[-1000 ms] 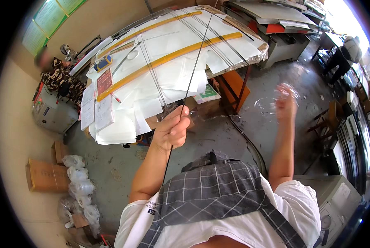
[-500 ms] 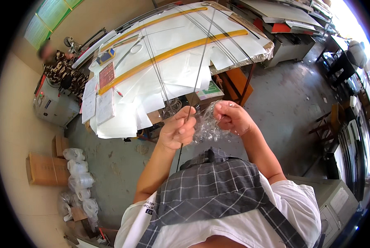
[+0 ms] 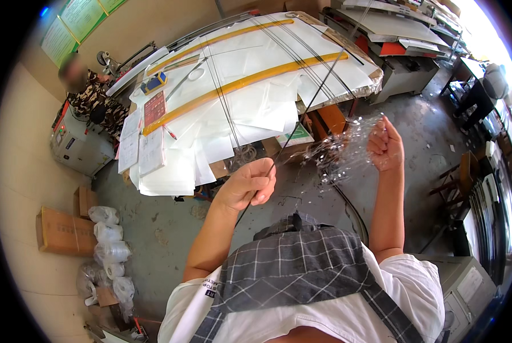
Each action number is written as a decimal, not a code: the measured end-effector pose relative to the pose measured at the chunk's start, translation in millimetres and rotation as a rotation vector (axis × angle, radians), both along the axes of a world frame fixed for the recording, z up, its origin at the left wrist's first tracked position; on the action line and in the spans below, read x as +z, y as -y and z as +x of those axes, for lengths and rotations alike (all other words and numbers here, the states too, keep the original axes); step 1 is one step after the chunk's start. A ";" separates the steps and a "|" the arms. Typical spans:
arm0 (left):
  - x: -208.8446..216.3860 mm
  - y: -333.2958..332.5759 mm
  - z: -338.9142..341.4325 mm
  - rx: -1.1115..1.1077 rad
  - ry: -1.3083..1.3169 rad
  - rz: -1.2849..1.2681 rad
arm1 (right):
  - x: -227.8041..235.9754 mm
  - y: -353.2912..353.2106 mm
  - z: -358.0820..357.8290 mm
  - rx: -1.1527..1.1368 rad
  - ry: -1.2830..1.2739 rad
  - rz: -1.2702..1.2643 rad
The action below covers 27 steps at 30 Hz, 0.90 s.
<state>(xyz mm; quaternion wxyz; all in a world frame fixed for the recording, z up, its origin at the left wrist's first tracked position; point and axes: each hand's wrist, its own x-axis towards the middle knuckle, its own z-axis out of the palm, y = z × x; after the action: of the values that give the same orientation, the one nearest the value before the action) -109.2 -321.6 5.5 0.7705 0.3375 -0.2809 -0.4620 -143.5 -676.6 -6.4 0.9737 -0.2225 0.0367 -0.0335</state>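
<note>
A long thin dark rod slants up and away from my body toward the table. My left hand is closed around its near part. Off to the right, my right hand is raised, its fingers closed on crumpled clear plastic film. The shiny film spreads from those fingertips toward the rod; whether it still touches the rod I cannot make out.
White sheets cover the table, with yellow strips and several thin rods across them. A person in camouflage clothing is at the left. Wrapped white rolls and a cardboard box stand by the left wall.
My right hand has moved right and slightly up, drawing the film out away from my left hand. The rod now leans further right, still in my left hand.
</note>
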 end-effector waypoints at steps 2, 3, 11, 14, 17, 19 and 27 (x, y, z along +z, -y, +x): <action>6.2 -1.8 -0.2 0.025 0.002 0.015 | -2.7 18.4 -3.5 -0.094 0.013 0.013; 9.6 -3.7 -0.5 0.038 0.002 0.023 | -0.9 26.7 -6.5 -0.131 -0.047 0.076; 13.4 -20.1 6.7 0.089 0.017 0.015 | -35.6 126.9 -19.1 -0.278 0.038 0.179; 12.5 -16.8 4.4 0.097 0.050 0.090 | -12.5 136.6 -17.8 -0.439 -0.021 0.071; 13.6 -17.8 8.2 0.030 0.144 0.142 | 12.2 164.1 -23.3 -0.499 0.103 0.049; 8.9 -27.7 9.9 0.080 0.132 0.114 | 19.7 190.2 -28.6 -0.520 0.172 0.026; 23.6 -73.7 12.2 0.268 0.052 0.078 | -0.6 336.7 -54.8 -0.588 0.255 -0.028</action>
<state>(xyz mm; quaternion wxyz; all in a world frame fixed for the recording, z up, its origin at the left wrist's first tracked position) -97.1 -248.0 29.2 0.8041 0.4136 -0.2347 -0.3567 -198.3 -1013.3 -7.0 0.9158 -0.2097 -0.0235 -0.3416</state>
